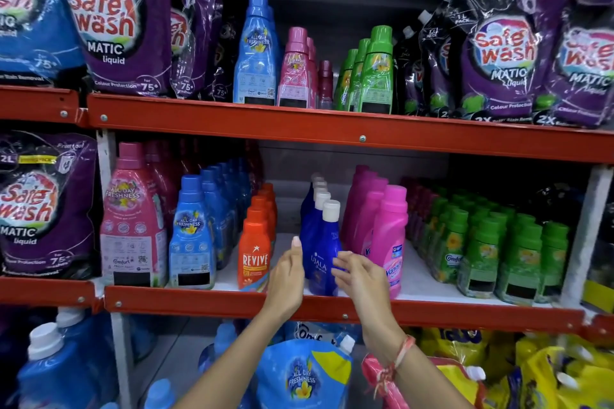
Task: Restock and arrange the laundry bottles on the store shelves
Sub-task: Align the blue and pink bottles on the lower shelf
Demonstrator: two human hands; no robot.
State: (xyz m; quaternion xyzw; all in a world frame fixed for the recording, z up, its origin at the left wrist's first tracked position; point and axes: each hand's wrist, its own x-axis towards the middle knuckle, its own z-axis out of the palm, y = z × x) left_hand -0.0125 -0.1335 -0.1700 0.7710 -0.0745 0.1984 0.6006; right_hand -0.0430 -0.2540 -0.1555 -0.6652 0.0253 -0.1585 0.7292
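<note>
While both hands reach in at the middle shelf [332,304], the front blue Ujala bottle [324,256] stands upright between them at the shelf's front edge, heading a single file of the same blue bottles that runs back behind it. The left hand [285,279] is just left of that bottle with its fingers [296,244] straight and together, thumb side up; whether it touches the plastic I cannot tell. The right hand [360,276] is just right of the bottle with its fingers [342,257] spread apart and slightly curled, their tips at or very near the bottle's side. Neither hand is clamped on anything, as far as I can see.

Just beyond the left fingers stands the orange Revive row [254,254], and beyond the right fingers the pink Vanish row [388,242]; both look neatly lined up with labels forward. Further left are the blue Comfort bottles [191,236], further right the green Comfort block [481,249], all upright and in rows.

My reading is that the task is well along on this shelf: the rows are full and faced, and the hands seem to be squaring up the front Ujala bottle. A bare strip of shelf lies behind the left fingers, between the orange and blue files, which may want closing or filling. The upper shelf [332,124] has thinner rows that could take more stock.
</note>
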